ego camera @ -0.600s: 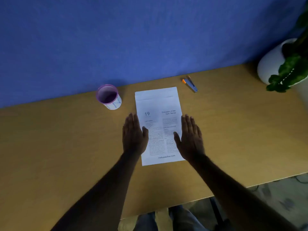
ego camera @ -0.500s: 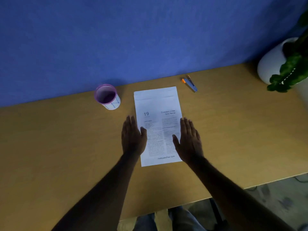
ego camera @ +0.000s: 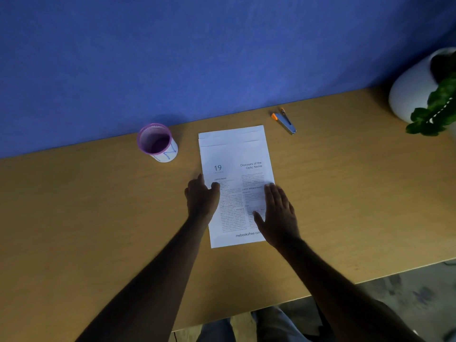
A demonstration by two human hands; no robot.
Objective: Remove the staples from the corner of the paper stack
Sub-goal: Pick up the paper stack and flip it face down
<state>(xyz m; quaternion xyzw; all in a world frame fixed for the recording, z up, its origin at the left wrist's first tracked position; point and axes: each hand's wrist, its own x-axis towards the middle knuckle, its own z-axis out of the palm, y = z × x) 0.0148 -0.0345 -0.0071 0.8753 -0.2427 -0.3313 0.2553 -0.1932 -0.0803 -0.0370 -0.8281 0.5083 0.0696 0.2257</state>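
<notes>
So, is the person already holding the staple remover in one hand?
No, the staple remover lies alone on the desk beyond the paper stack, while the left hand and right hand rest on the stack.

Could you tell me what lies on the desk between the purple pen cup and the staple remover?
In the head view, the far end of the paper stack lies between the purple pen cup and the staple remover; otherwise bare desk.

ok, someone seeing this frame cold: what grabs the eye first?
The white paper stack in the middle of the wooden desk, with the left hand on its left edge and the right hand on its right side. Next, the purple-rimmed cup to its left and the orange-tipped staple remover beyond its far right corner, untouched.
</notes>
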